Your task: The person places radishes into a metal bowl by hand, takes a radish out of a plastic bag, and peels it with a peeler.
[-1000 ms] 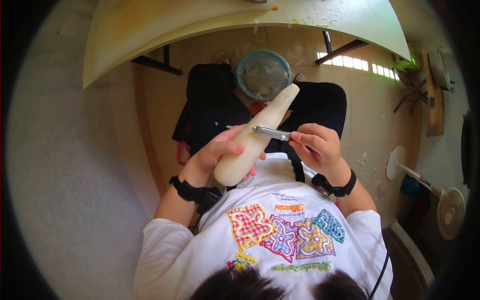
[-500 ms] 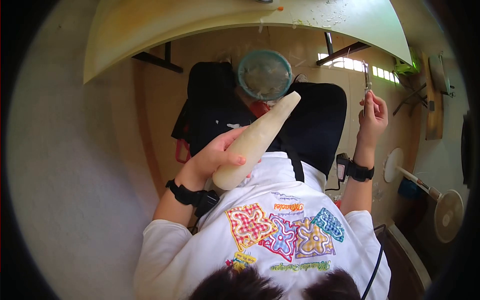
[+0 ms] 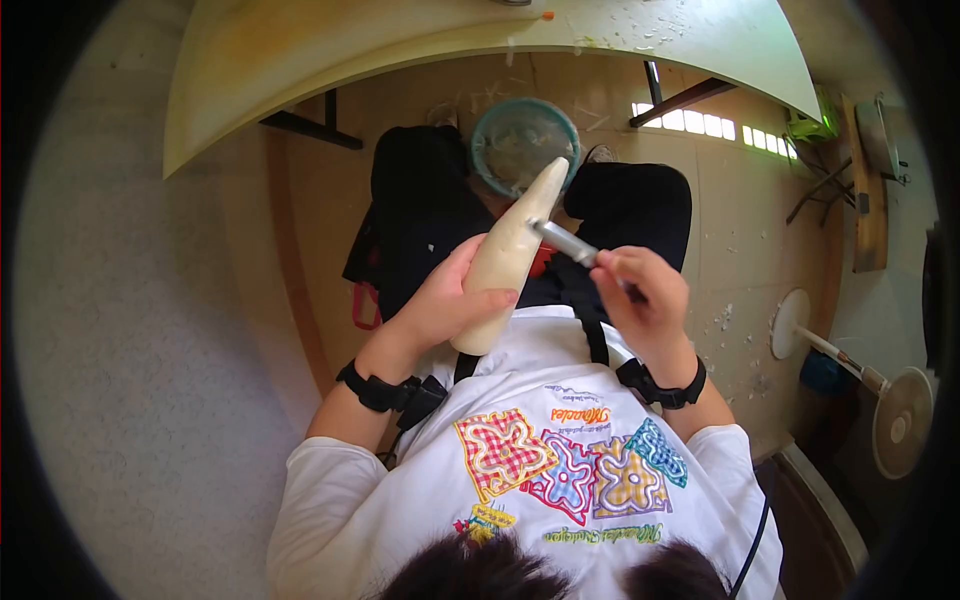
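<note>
A long pale peeled radish, likely a daikon, points away from me, tilted with its thin tip over the basin. My left hand is wrapped round its thicker near part. In my right hand is a metal peeler, gripped by the handle. The peeler's head touches or nearly touches the radish's right side, above the middle. Below the tip, a teal-rimmed basin stands on the floor between my feet, with pale peelings in it.
A white table with wet scraps on it spans the far side, its dark legs below. Peel bits lie on the floor. A white standing fan is at the right.
My right hand has come in from the far right, bringing the peeler to the radish. The radish has turned more upright, and its tip has shifted left.
</note>
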Demonstrator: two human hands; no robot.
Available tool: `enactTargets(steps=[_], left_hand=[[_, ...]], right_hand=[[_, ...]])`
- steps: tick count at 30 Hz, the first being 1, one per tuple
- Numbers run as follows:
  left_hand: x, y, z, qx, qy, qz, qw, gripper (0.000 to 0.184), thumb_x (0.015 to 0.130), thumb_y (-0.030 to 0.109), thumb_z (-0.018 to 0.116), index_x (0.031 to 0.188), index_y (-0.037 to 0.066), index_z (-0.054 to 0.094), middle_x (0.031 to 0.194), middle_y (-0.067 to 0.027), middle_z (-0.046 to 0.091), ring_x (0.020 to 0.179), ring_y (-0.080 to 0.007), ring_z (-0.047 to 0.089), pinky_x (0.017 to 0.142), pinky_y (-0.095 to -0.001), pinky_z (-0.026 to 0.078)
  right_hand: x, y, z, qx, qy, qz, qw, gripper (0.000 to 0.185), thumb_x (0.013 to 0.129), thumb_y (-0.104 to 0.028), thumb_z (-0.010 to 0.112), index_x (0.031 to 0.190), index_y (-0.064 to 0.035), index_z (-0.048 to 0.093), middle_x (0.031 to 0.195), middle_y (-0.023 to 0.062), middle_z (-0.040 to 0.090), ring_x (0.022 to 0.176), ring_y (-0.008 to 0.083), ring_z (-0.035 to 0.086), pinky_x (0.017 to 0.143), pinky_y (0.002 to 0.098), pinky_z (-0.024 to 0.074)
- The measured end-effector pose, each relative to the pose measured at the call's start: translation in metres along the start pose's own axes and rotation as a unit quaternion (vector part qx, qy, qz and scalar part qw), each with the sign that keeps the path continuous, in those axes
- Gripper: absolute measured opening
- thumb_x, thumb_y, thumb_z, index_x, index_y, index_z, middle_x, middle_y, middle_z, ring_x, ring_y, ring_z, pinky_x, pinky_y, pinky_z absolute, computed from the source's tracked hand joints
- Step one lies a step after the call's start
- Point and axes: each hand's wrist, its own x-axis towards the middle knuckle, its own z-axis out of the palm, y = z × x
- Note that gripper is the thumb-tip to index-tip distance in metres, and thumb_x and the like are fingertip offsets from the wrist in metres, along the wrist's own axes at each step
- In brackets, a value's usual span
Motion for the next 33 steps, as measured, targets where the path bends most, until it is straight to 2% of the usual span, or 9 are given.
enactTargets(steps=[1,2,12,16,18,20,23,29,33], left_hand=[[0.002,0.001,0.000,0.000,-0.001,0.000,1.000,0.074,0.085,0.013,0.075,0.147,0.003,0.036,0.122,-0.0051,0.057,0.112,-0.0122,0.055,0.096,-0.0299,0.047],[0.004,0.002,0.002,0.002,0.023,0.002,1.000,0.075,0.084,0.011,0.075,0.147,0.003,0.035,0.122,-0.0051,0.057,0.111,-0.0127,0.055,0.096,-0.0305,0.047],[0.005,0.002,-0.003,0.040,0.034,0.075,0.996,0.076,0.075,0.006,0.080,0.138,0.006,0.038,0.124,-0.0070,0.051,0.116,-0.0153,0.053,0.099,-0.0340,0.046],[0.000,0.003,-0.003,0.024,0.021,0.056,0.998,0.077,0.073,0.006,0.081,0.137,0.007,0.039,0.124,-0.0072,0.051,0.116,-0.0158,0.053,0.099,-0.0347,0.046],[0.000,-0.004,-0.008,0.043,0.001,0.059,0.997,0.082,0.073,0.011,0.083,0.140,0.008,0.036,0.126,-0.0054,0.050,0.117,-0.0150,0.051,0.100,-0.0336,0.044],[-0.005,-0.008,-0.008,0.047,-0.017,0.057,0.997,0.082,0.073,0.011,0.084,0.140,0.008,0.036,0.125,-0.0050,0.050,0.117,-0.0149,0.051,0.100,-0.0331,0.044],[-0.005,-0.002,-0.010,0.047,-0.018,0.060,0.997,0.080,0.072,0.009,0.082,0.138,0.008,0.037,0.124,-0.0054,0.050,0.117,-0.0154,0.051,0.100,-0.0338,0.044],[0.000,-0.007,-0.013,0.020,-0.011,0.038,0.999,0.082,0.073,0.011,0.083,0.139,0.008,0.035,0.125,-0.0042,0.048,0.117,-0.0139,0.050,0.099,-0.0317,0.043],[-0.001,-0.001,-0.006,0.020,-0.005,0.046,0.999,0.079,0.074,0.010,0.082,0.138,0.008,0.036,0.123,-0.0045,0.050,0.116,-0.0140,0.050,0.100,-0.0322,0.043]], right_hand=[[0.006,-0.008,0.005,-0.009,-0.047,-0.072,0.996,0.018,0.079,0.002,0.078,0.093,-0.0027,0.068,0.080,0.0074,0.068,0.059,0.0153,0.062,0.050,0.0249,0.0460],[0.009,-0.016,0.008,-0.006,-0.066,-0.056,0.996,0.020,0.074,0.002,0.079,0.091,-0.0043,0.069,0.080,0.0101,0.068,0.059,0.0219,0.064,0.050,0.0282,0.0489],[0.023,-0.007,0.012,-0.020,-0.129,-0.078,0.988,0.019,0.075,-0.003,0.081,0.090,-0.0058,0.069,0.078,0.0073,0.068,0.063,0.0210,0.066,0.051,0.0291,0.0504],[0.024,0.004,0.010,-0.012,-0.140,-0.097,0.985,0.019,0.075,-0.001,0.080,0.090,-0.0054,0.069,0.082,0.0085,0.069,0.064,0.0219,0.066,0.053,0.0289,0.0512],[0.033,0.021,0.004,-0.032,-0.045,-0.087,0.995,0.015,0.079,0.000,0.078,0.090,-0.0036,0.068,0.085,0.0102,0.071,0.065,0.0181,0.067,0.055,0.0267,0.0505],[0.048,0.055,-0.026,-0.093,0.073,0.132,0.984,0.008,0.094,-0.008,0.070,0.095,-0.0003,0.068,0.086,0.0048,0.072,0.069,0.0045,0.060,0.056,0.0195,0.0445],[0.042,0.116,-0.084,0.013,0.251,0.173,0.952,0.015,0.096,-0.015,0.069,0.105,-0.0027,0.070,0.077,-0.0006,0.065,0.058,0.0003,0.047,0.049,0.0166,0.0319],[0.036,0.097,-0.111,0.018,0.308,0.202,0.929,0.017,0.096,-0.016,0.069,0.107,-0.0039,0.069,0.077,0.0005,0.065,0.052,-0.0019,0.039,0.046,0.0158,0.0247],[0.036,0.073,-0.089,0.075,0.238,0.192,0.949,0.014,0.097,-0.013,0.068,0.107,-0.0032,0.069,0.080,0.0002,0.065,0.055,-0.0020,0.040,0.048,0.0154,0.0259]])
